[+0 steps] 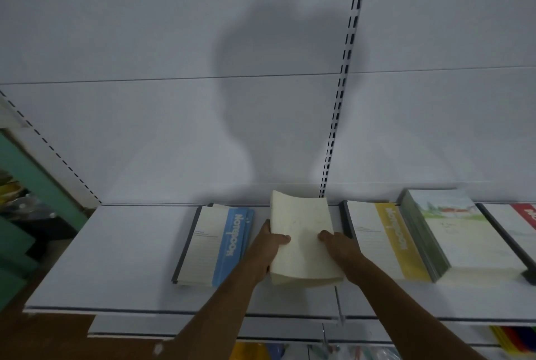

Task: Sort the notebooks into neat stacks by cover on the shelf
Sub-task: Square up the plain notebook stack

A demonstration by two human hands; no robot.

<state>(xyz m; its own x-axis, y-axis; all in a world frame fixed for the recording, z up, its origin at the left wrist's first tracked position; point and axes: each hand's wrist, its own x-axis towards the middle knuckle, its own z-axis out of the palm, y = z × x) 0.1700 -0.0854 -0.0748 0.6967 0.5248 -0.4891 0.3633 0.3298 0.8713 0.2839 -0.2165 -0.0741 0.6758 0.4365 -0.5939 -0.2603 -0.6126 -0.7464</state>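
Both forearms reach forward over the white shelf (116,258), hands clamping a cream bundle of notebooks (304,239) from either side. Left hand (268,246) grips its left edge, thumb on top, fingers underneath, hidden. Right hand (338,246) grips the right edge the same way. Bundle sits mid-shelf between the blue notebook stack (214,243) and the yellow notebook stack (385,240). Landscape-cover stack (458,232) and red-cover notebook (519,223) further right.

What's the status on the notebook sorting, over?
Left hand and right hand both grip the plain cream stack, between the blue-band stack and the yellow-band stack. Nothing blocking on the shelf.
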